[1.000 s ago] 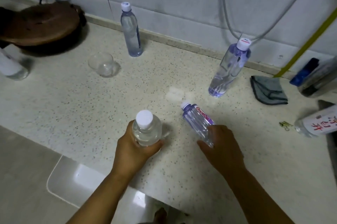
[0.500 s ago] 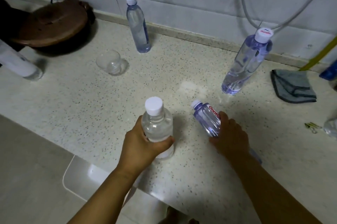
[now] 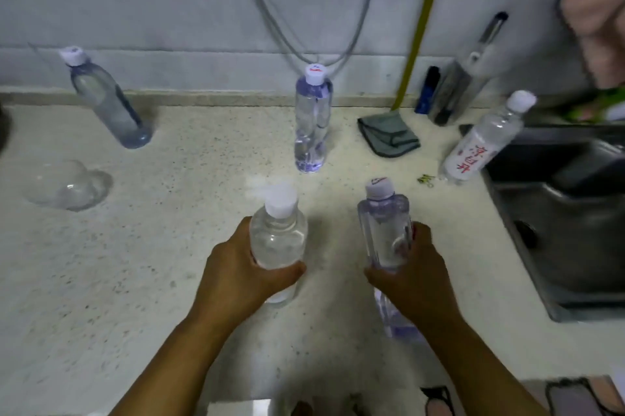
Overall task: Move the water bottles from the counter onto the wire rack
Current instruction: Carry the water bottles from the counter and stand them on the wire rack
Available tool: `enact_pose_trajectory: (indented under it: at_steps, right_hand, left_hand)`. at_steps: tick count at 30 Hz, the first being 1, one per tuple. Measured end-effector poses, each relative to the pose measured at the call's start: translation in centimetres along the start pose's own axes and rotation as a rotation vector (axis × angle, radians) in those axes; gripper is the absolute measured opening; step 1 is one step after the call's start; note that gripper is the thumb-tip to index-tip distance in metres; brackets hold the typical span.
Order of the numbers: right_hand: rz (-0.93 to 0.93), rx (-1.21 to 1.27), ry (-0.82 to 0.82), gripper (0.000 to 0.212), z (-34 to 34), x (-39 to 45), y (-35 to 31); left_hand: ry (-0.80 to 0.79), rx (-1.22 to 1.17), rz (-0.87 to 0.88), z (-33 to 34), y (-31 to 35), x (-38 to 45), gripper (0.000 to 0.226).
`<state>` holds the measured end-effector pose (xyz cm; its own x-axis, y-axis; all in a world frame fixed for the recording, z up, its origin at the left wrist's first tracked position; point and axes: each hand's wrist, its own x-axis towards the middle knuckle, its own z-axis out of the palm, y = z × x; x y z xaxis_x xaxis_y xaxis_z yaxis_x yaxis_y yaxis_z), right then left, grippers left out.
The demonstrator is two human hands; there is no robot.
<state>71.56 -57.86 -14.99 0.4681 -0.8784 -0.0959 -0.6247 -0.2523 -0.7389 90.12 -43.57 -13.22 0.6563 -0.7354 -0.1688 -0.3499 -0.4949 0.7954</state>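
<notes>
— While both hands are full, where does that leave the rest of the water bottles?

— From the head view: the left hand (image 3: pixel 236 275) is wrapped around a clear bottle (image 3: pixel 279 239) with a white cap, long axis upright, its base at or just above the desk (image 3: pixel 169 263). The right hand (image 3: pixel 414 283) is closed on a violet-tinted bottle (image 3: pixel 384 233), also near upright, cap leaning slightly away from the person.

— And the ones not yet picked up?

— Three stand farther back. A tinted bottle (image 3: pixel 313 121) is straight ahead, between the two hands' lines. A blue-tinged bottle (image 3: pixel 108 104) is far left near the wall, so the left hand is nearer to it. A white-labelled bottle (image 3: pixel 480 145) with red characters sits at the right, just beside the sink (image 3: pixel 558 229), nearer the right hand.

— The wire rack?

— Not in view, so I cannot say which way the carry goes. A dark framed shape at the top right might be part of it, but the blur there is too heavy to judge.

— How will they handle?

— Smooth, thin clear plastic, cylindrical, with liquid inside; likely slippery. The desk is speckled stone, matte. A grey folded cloth (image 3: pixel 389 136) and a clear glass (image 3: pixel 67 185) lie clear of the hands.
</notes>
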Motion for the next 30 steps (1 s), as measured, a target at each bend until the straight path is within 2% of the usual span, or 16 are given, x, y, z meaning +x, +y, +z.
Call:
enact_pose_trajectory:
  at_steps: [4, 9, 13, 20, 22, 25, 30]
  right_hand:
    - [0.081, 0.031, 0.167, 0.07, -5.2, -4.5, 2.3]
    - [0.212, 0.071, 0.387, 0.07, -11.1, -11.6, 6.3]
    - [0.252, 0.125, 0.561, 0.07, -15.9, -19.4, 9.7]
    - [0.371, 0.204, 0.823, 0.056, -24.0, -36.7, 16.3]
    - [0.396, 0.206, 0.898, 0.055, -25.8, -41.7, 18.1]
    - [0.477, 0.202, 1.024, 0.055, -28.0, -48.4, 20.6]
    - [0.665, 0.235, 1.195, 0.061, -30.9, -58.1, 23.7]
  left_hand:
    - [-0.151, 0.052, 0.144, 3.8, 3.5, -0.8, 0.045]
    - [-0.339, 0.05, 0.312, 9.6, 8.2, -4.2, 0.063]
    - [-0.449, 0.125, 0.434, 15.0, 12.6, -9.5, 0.06]
    - [-0.677, -0.047, 0.563, 23.9, 18.1, -24.7, 0.066]
    - [-0.762, -0.068, 0.614, 26.9, 19.4, -28.9, 0.058]
    - [-0.902, -0.045, 0.67, 30.8, 21.5, -34.8, 0.054]
    - [-1.03, 0.011, 0.817, 36.9, 25.3, -44.1, 0.066]
